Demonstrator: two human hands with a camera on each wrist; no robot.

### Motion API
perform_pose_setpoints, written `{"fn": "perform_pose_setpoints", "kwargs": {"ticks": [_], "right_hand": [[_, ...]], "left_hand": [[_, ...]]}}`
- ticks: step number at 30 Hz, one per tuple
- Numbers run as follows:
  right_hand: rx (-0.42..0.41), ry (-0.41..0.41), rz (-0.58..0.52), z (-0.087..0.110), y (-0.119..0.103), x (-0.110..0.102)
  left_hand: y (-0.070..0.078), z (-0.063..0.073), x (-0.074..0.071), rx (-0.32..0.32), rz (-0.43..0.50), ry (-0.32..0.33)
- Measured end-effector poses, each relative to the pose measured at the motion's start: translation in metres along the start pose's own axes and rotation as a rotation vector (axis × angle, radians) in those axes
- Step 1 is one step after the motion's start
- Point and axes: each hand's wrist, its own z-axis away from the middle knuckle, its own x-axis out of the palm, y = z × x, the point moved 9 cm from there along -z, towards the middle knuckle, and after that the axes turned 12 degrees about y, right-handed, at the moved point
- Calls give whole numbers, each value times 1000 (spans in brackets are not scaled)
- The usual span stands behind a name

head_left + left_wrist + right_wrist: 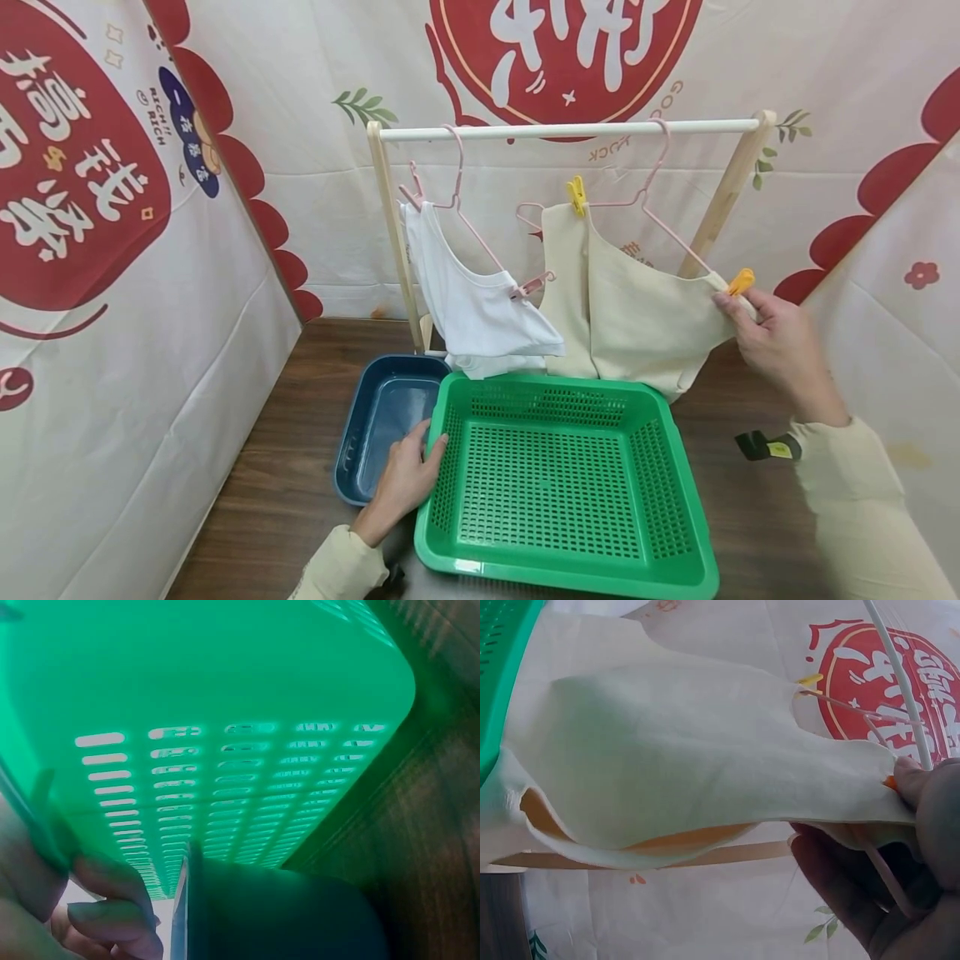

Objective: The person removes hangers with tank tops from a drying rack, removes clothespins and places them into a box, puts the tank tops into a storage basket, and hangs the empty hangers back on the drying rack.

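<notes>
A beige sleeveless top (645,317) hangs on a pink hanger (671,231). My right hand (780,333) pinches its right shoulder strap at the hanger's end, right by an orange clothespin (741,282). In the right wrist view, thumb and fingers lie on either side of the strap, and part of the hanger shows beneath the cloth. A yellow clothespin (576,196) sits on the other strap. My left hand (408,475) grips the left rim of a green perforated basket (570,577), fingers curled outside it.
A white sleeveless top (480,308) hangs on another pink hanger, with pink clothespins (531,286) at its shoulders. Both hangers hook over a white rod (555,131) between wooden posts (723,200). Left of the basket, a dark blue tray (397,408) stands on the wooden table (255,508).
</notes>
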Motion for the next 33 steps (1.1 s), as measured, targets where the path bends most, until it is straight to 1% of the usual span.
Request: {"fn": "perform_pose_setpoints", "kwargs": {"ticks": [9,13,20,23,27,33], "right_hand": [[25,64,-24,1,-1,-2],[17,94,-45,1,-5,-5],[-3,170,-111,-2,-11,-17],[13,180,-111,-2,-11,-21],[44,173,-96,-2,-11,-26],[68,170,-96,-1,-17,-34]], "left_hand": [[0,-1,1,-15,-12,-25],[0,-2,1,-24,-11,-40],[-2,-5,2,-59,10,-64],[-1,-6,2,-54,4,-65],[-2,-6,3,-59,2,-60],[-4,-7,4,-75,16,-66]]}}
